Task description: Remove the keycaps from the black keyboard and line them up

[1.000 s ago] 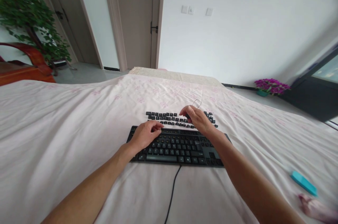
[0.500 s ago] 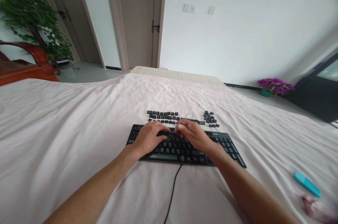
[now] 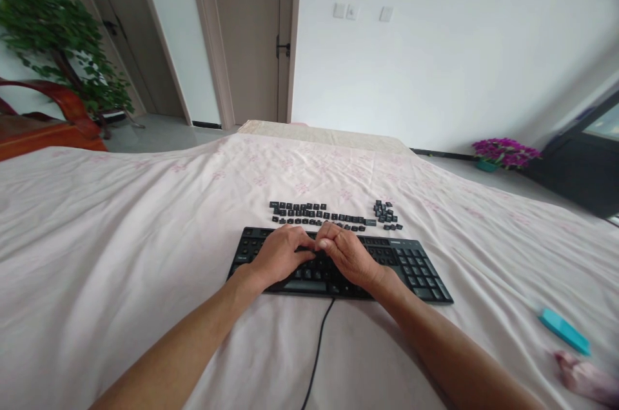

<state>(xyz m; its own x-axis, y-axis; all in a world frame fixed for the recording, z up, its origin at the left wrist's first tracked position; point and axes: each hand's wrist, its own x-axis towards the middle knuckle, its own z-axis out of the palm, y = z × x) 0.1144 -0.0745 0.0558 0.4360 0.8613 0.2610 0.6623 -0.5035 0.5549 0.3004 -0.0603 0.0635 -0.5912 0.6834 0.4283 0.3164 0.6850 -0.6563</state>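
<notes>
A black keyboard (image 3: 428, 274) lies on the pink cloth, with keycaps off part of its upper and left rows. Over its left-middle keys rests my left hand (image 3: 285, 252), thumb and forefinger stretched towards my right fingertips with a gap between them. My right hand (image 3: 345, 252) is curled closed above the middle keys, its fingertips beside the left ones. A thin wire keycap puller showed at this hand a moment ago; now the fingers hide it. Behind the keyboard, loose black keycaps (image 3: 312, 214) lie in rows, and a smaller cluster of keycaps (image 3: 384, 211) sits farther right.
A keyboard cable (image 3: 316, 352) runs towards me across the wrinkled cloth (image 3: 193, 216). To the right lie a turquoise object (image 3: 565, 331) and a crumpled pink cloth (image 3: 585, 376). Beyond are a wooden armchair (image 3: 62, 104), a plant and purple flowers (image 3: 505, 153).
My right hand has shifted slightly left and down towards the left hand, and the wire loop above it is out of sight. My left hand has moved slightly right; the fingertips are closer together.
</notes>
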